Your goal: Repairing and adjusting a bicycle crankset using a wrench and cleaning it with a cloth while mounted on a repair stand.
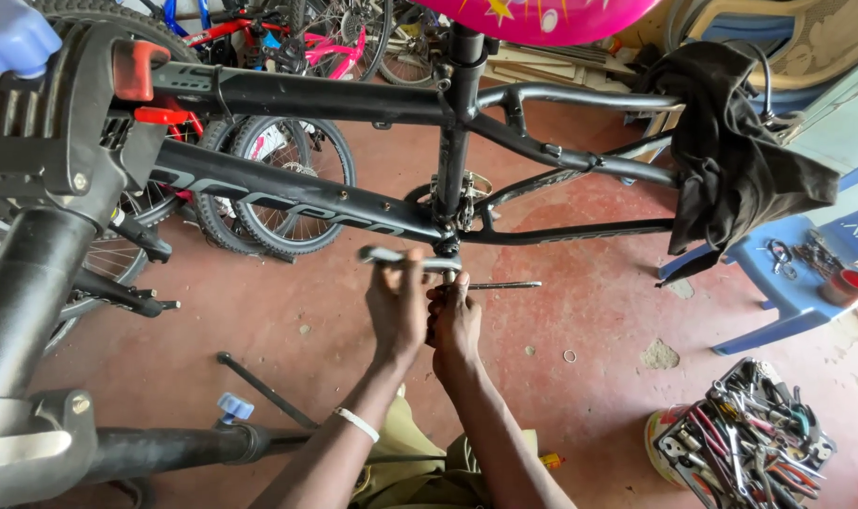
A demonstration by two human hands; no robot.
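My left hand (398, 300) fisted round wrench (384, 255) just under black bike frame (287, 193); right hand (454, 316) curled on thin rod (504, 285) beside it. Red floor (589, 320), tool bucket (744, 438) well right of frame.

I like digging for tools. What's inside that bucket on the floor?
The bucket holds a tray crammed with pliers, wrenches and screwdrivers. Whatever lies beneath the tray is covered.
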